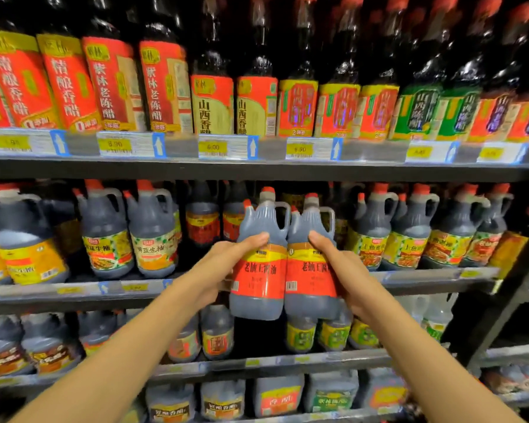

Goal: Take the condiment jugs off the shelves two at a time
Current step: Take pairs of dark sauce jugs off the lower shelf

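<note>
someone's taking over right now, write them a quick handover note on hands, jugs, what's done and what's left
Left hand: grips the left red-label jug round its body, thumb across the front.
Right hand: grips the right red-label jug the same way.
The two jugs are side by side, upright, touching, held in front of the middle shelf, their bases below its edge, so this pair is already off the shelf.
Left: move this pair away, then go back for more. Many handled jugs remain on the middle shelf on both sides, with more on the lower shelves.
</note>
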Available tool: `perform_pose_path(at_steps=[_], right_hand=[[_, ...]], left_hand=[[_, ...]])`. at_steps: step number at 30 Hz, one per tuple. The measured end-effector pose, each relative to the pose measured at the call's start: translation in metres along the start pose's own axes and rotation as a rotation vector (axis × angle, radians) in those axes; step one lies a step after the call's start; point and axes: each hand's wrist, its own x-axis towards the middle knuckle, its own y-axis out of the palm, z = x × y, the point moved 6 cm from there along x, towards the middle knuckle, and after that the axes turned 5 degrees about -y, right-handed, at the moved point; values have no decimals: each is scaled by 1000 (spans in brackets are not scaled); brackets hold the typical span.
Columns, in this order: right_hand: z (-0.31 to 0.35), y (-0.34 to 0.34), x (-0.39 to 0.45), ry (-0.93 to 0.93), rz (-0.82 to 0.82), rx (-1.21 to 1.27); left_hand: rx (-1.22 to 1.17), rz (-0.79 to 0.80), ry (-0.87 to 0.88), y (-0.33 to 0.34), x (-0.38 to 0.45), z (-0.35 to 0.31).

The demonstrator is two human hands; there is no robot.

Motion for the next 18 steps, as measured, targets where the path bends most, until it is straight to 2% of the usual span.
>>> perform_pose_path(at_steps=[9, 14, 18], right_hand=[[2, -19, 85, -30, 55, 5], [1, -21, 117, -63, 41, 102], [11, -24, 133, -161, 49, 131]], left_hand=[[45, -95, 1, 1, 66, -20], [-23, -101, 29, 0, 92, -27], [-84, -66, 98, -4, 115, -23]])
